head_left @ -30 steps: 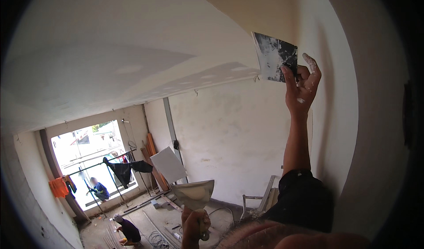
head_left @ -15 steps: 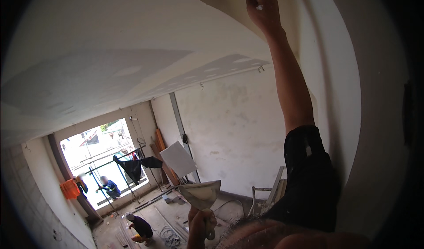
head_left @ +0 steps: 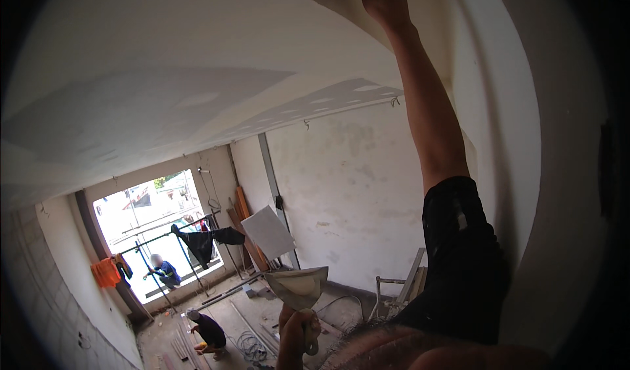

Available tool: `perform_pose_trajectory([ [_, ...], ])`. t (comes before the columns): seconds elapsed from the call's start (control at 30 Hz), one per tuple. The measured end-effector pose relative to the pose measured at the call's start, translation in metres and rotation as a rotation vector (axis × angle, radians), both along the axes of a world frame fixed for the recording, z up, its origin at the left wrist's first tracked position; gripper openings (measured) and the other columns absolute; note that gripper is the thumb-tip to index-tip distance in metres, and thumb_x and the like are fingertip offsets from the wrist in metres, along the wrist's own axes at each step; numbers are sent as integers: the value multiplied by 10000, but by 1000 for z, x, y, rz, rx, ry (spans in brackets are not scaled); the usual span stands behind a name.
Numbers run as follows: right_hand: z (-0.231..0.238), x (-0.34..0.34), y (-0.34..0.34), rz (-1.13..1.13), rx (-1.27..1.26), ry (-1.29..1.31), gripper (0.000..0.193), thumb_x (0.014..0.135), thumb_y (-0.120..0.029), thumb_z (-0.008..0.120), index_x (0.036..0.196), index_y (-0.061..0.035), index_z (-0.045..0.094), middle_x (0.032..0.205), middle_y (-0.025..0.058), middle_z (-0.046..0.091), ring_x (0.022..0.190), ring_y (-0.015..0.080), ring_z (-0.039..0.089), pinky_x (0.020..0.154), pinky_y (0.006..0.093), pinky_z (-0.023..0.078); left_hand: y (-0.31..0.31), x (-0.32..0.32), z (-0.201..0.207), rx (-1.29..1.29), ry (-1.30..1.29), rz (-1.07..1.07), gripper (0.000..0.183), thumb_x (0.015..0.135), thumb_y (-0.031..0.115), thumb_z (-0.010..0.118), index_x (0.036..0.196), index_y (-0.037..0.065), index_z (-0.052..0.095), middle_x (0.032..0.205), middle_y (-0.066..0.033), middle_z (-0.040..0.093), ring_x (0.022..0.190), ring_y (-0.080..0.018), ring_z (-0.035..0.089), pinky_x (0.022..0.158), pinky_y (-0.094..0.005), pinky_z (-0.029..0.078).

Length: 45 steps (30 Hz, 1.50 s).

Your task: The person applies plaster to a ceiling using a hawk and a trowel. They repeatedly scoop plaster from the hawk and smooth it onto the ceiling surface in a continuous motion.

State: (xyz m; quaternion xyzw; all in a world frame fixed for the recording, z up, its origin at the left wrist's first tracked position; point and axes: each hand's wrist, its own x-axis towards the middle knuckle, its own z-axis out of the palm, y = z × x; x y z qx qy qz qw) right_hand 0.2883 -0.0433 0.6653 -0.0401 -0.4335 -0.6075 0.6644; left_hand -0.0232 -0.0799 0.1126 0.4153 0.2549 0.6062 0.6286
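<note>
My left hand (head_left: 298, 330) is closed round the handle of a wide putty knife (head_left: 299, 286), low in the middle of the view. Its flared blade points up and carries a pale smear. Overhead, my right hand (head_left: 387, 2) reaches to the ceiling (head_left: 197, 35) near the curved wall edge, with white spots on the skin. Its fingers are closed on a putty knife whose blade is mostly cut off by the top of the picture.
Far below, one person (head_left: 209, 334) crouches on the floor among boards and a coiled cable (head_left: 251, 347). Another person (head_left: 164, 271) squats by the window opening. Dark cloths hang on a pole frame (head_left: 197, 242). A white panel (head_left: 269, 232) leans at the back wall (head_left: 348, 186).
My right hand has moved slightly up and left, taking its tool further out of the picture. My left hand and its putty knife stay nearly where they were. The view has shifted a little.
</note>
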Motion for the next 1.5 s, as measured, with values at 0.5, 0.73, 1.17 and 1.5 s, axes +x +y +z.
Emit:
perform_pose_trajectory([
  [0.5, 6, -11, 6, -13, -1, -21, 149, 977, -30, 656, 1126, -45, 651, 890, 158, 723, 730, 290, 713, 633, 349, 536, 3, -6, -1, 6, -9, -24, 438, 837, -5, 491, 1274, 21, 501, 715, -96, 577, 519, -173, 562, 446, -310, 493],
  [0.73, 7, -14, 4, -11, 19, -55, 150, 977, -21, 654, 1126, -34, 657, 932, 163, 735, 766, 299, 727, 658, 362, 553, 2, -8, -1, 26, 2, -25, 432, 835, -3, 492, 1267, 13, 501, 710, -100, 579, 521, -178, 566, 452, -321, 507],
  [1.17, 6, -18, 4, -24, -9, -26, 172, 989, -28, 640, 1157, -28, 676, 946, 145, 746, 773, 269, 727, 670, 349, 561, 3, -6, -5, 132, -46, -9, 405, 835, 9, 501, 1240, -6, 504, 706, -100, 581, 530, -185, 576, 470, -342, 532],
  [1.5, -7, -24, -5, -55, -143, -23, 190, 996, -32, 629, 1181, -32, 673, 981, 155, 751, 831, 268, 737, 700, 342, 564, 0, -7, -1, 69, -82, -33, 357, 831, -4, 510, 1188, 6, 525, 706, -101, 590, 526, -181, 575, 457, -327, 500],
])
